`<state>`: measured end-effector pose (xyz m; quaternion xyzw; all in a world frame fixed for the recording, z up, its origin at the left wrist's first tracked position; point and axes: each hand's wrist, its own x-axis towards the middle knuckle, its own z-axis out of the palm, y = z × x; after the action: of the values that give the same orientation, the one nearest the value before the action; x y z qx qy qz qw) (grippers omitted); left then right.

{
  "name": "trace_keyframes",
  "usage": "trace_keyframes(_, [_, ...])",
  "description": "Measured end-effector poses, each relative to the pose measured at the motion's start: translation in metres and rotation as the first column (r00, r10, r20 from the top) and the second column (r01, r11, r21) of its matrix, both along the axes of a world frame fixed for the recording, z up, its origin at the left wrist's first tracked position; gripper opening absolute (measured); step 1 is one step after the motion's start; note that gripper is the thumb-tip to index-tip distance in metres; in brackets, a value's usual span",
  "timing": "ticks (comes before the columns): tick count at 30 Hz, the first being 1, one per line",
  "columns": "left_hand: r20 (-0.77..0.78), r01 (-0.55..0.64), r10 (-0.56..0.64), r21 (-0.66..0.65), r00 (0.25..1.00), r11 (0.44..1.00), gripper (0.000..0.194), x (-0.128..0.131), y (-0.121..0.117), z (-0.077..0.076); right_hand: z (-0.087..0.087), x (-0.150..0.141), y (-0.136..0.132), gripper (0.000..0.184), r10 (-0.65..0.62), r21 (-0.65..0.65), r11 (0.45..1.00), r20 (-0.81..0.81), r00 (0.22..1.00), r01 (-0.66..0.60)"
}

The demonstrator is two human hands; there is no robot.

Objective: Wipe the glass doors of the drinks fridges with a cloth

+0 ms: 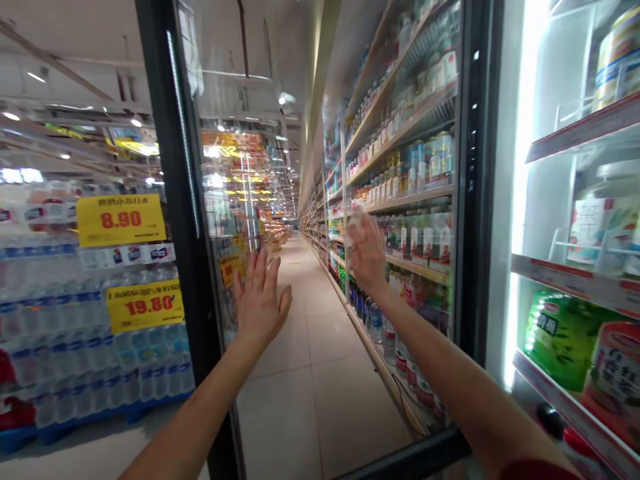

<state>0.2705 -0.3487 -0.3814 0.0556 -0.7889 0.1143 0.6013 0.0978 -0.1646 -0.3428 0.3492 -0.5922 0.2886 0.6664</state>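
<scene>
Spread open, the left hand has its fingers splayed at the left part of the glass door, with the palm toward the pane. Farther right, the right hand is raised a little higher at the same pane; a pale blur covers its fingertips, so I cannot tell whether it grips anything. Whether either hand presses on the glass is also unclear.

At the far left, packs of bottled water stand in a stack on a blue base. Two yellow price signs hang on their front, the upper sign reading 8.90 and the lower sign reading 19.80. Next comes the black frame of the door, which stands upright in front of the person. Within the pane show a pale tiled floor and, to its right, long shelves lined with bottles and cans. Right of the door are lit shelves: a yellow can is on top, a white-lidded jar below it, and lower still a green pack beside a pinkish-red pack.
</scene>
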Motion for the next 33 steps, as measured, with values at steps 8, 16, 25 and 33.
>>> trace_keyframes(8, [0.042,0.016,-0.013,-0.064,0.999,0.998,0.051,0.012,-0.006,0.003,0.029,-0.011,0.004,0.047,0.041,-0.435,0.899,0.175,0.984,0.040])
trace_keyframes(16, [0.028,0.004,-0.003,-0.026,1.000,1.000,0.050,0.025,-0.011,0.013,0.020,0.039,-0.050,0.046,0.054,0.278,0.961,-0.145,0.988,-0.012])
trace_keyframes(25, [-0.100,0.128,-0.122,0.061,0.988,0.990,0.058,0.042,-0.029,0.019,0.035,0.067,-0.090,0.042,0.060,0.132,0.990,-0.119,0.991,-0.045])
trace_keyframes(33, [-0.227,0.183,-0.177,0.008,0.958,0.983,0.054,0.066,-0.032,0.035,0.055,0.091,-0.115,0.045,0.082,0.060,0.994,0.081,0.993,-0.087])
